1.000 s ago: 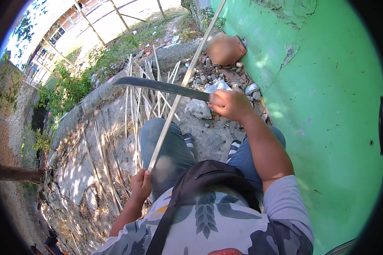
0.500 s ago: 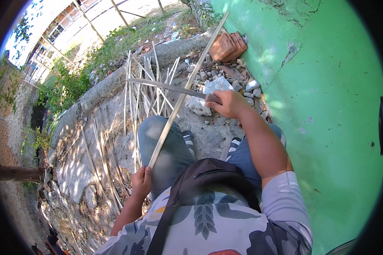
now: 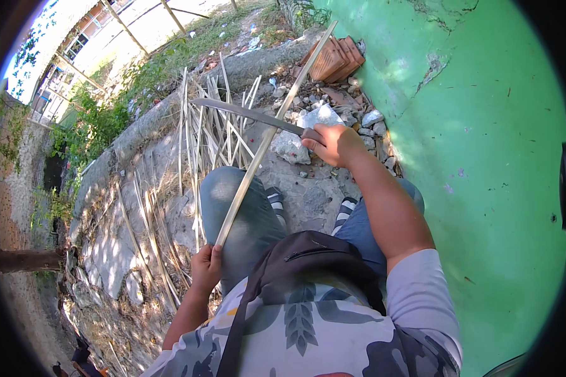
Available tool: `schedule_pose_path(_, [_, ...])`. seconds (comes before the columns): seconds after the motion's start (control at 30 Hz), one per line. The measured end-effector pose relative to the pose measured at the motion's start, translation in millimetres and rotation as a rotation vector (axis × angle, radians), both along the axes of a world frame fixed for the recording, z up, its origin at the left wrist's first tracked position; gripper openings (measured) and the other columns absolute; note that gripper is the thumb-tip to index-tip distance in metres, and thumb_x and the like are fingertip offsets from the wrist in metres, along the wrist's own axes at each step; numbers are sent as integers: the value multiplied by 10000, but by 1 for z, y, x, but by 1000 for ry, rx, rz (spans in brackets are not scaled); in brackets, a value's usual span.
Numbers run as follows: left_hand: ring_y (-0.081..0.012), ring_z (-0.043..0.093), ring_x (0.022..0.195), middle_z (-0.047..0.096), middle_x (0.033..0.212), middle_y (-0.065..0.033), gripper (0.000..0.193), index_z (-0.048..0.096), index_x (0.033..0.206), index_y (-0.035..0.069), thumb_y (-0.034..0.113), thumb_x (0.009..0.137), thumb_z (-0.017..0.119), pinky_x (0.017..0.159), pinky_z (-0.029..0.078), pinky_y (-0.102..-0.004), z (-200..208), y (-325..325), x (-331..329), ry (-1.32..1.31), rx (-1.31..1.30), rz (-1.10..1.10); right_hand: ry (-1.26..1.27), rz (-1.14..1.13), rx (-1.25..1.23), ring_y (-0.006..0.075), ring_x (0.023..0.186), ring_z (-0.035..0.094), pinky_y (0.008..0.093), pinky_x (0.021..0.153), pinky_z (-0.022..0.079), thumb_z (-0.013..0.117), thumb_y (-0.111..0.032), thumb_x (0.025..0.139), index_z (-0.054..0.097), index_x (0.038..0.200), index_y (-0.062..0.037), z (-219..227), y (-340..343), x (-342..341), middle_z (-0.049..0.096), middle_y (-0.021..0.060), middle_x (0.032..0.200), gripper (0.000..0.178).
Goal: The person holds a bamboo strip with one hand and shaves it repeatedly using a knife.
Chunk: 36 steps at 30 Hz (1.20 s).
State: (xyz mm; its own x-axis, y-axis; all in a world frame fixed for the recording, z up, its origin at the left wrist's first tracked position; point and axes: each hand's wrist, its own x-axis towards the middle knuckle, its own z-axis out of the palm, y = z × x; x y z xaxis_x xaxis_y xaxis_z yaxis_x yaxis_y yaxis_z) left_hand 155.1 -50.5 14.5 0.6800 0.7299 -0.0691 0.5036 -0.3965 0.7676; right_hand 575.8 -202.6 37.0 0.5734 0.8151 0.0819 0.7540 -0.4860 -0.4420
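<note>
A long, pale strip that looks like split bamboo (image 3: 249, 173) slants up and to the right from beside my left knee. My left hand (image 3: 205, 266) pinches its near end, thumb on top. In my right hand (image 3: 337, 145) is a machete (image 3: 253, 115), gripped by its handle, with the long grey blade pointing left. The blade crosses the strip at its upper half; whether the edge bites into the strip I cannot tell. Beyond my knees lies a loose heap of similar pale strips (image 3: 215, 129), and more strips (image 3: 149, 220) lie on the ground to the left.
A green wall (image 3: 471, 176) runs along the right side. At its foot are stacked reddish tiles (image 3: 337, 60), rubble and a pale stone block (image 3: 290, 148). A low concrete curb (image 3: 146, 132) curves behind the heap. A dark bag (image 3: 308, 257) rests on my lap.
The machete has shifted slightly up the strip, and its tip has risen. My left hand has moved a little to the left with the strip's near end.
</note>
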Motion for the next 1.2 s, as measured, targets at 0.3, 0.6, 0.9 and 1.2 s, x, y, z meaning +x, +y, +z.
schedule_pose_path(0.3, [-67, 367, 577, 439, 572, 9, 406, 514, 716, 23, 283, 1015, 600, 508, 341, -295, -20, 6, -12, -62, -108, 24, -169, 249, 160, 397, 758, 664, 470, 641, 517, 694, -498, 867, 618, 873, -72, 25, -4, -20, 682, 157, 788, 433])
schedule_pose_path(0.6, [-58, 392, 583, 477, 580, 28, 408, 546, 731, 20, 304, 1020, 593, 514, 352, -286, -8, 6, -6, 0, -89, -2, 24, 115, 226, 407, 763, 677, 500, 671, 527, 623, -613, 871, 639, 887, -108, 10, -2, -12, 682, 174, 754, 505])
schedule_pose_path(0.9, [-57, 394, 572, 483, 575, 26, 391, 570, 750, 15, 299, 1017, 598, 499, 346, -287, -7, 1, 0, -55, -74, 8, -44, 53, 243, 398, 711, 670, 484, 644, 521, 665, -565, 866, 618, 820, -101, 2, -3, -1, 678, 141, 728, 469])
schedule_pose_path(1.2, [-64, 401, 564, 478, 558, 7, 397, 564, 729, 6, 285, 1008, 611, 500, 351, -294, -10, 3, -3, -64, -76, 22, -104, 256, 248, 388, 680, 673, 486, 617, 519, 664, -576, 860, 624, 802, -112, 28, -3, -32, 656, 127, 663, 469])
